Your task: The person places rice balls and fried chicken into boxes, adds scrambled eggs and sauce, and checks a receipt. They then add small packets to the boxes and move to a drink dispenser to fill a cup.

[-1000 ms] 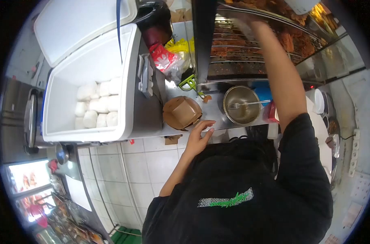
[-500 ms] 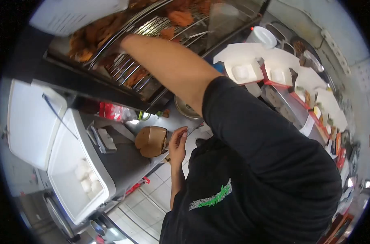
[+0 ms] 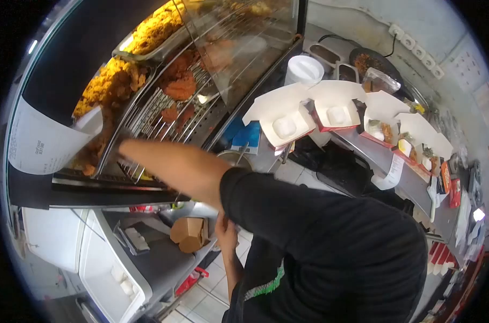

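Note:
My right hand (image 3: 125, 148) reaches into the lit food display case, over the front of its wire rack (image 3: 139, 121). It is blurred and dark, so its fingers do not show. Pieces of orange-brown fried food (image 3: 180, 83) lie on the rack, and a heap of golden fried pieces (image 3: 112, 81) sits behind. My left hand (image 3: 226, 235) is low beside the counter edge, close to an open brown paper box (image 3: 188, 234). The right forearm covers part of its fingers, and I cannot make out whether it holds anything.
A row of open white-and-red boxes (image 3: 333, 114) with rice and food stands on the right counter. Behind them is a white lidded tub (image 3: 305, 70). An open white cool box (image 3: 102, 269) holds white wrapped lumps. A printed receipt (image 3: 37, 142) hangs on the case.
My view has swung, showing more of the case's interior and the box row. My right hand stays inside the case, now lower in view. My left hand has become partly covered by the right arm.

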The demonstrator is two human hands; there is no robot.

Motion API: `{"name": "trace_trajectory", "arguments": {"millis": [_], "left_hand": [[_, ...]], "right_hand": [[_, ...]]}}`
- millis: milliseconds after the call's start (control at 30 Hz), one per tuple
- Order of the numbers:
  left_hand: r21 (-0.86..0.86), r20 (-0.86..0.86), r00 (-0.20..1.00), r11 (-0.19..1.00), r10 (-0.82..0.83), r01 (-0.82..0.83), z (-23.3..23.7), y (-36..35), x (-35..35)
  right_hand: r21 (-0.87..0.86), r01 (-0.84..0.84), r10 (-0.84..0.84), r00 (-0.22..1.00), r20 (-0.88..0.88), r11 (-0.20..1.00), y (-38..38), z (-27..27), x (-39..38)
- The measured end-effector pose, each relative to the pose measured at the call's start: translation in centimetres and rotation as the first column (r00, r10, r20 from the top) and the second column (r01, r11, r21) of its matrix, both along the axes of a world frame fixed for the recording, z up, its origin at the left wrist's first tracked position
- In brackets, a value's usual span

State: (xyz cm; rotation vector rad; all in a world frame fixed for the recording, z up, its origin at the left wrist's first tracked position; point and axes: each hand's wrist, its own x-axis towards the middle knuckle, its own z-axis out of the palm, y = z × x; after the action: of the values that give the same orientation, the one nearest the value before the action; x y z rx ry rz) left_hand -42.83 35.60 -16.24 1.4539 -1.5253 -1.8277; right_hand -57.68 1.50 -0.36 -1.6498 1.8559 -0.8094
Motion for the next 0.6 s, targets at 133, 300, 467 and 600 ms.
{"name": "trace_trajectory", "arguments": {"millis": [133,300,467,600], "left_hand": [[-0.155,-0.321,0.947,0.988,-0.025,-0.026,-0.7,0.6,-3.3],[-0.088,-0.441,0.895,0.996,-0.058,0.021,-3.5,0.7,-6.0],[-0.152,-0.349,0.889,0.954,-0.296,0.258,-1.9,1.6,-10.4],[-0.058,-0.323,0.821,0.876,-0.470,0.479,-4.3,2.7,-14.6]], "right_hand": [[0.023,-0.075,0.066,0.963,0.263,0.997,3.0,-0.4,-1.0],[-0.135,-0.160,0.203,0.568,0.798,0.978,15.2,-0.9,-5.8],[-0.298,-0.216,0.342,0.214,0.915,0.930,31.4,-2.3,-13.7],[-0.061,-0.039,0.072,0.598,0.798,0.997,41.6,-6.3,-24.1]]}}
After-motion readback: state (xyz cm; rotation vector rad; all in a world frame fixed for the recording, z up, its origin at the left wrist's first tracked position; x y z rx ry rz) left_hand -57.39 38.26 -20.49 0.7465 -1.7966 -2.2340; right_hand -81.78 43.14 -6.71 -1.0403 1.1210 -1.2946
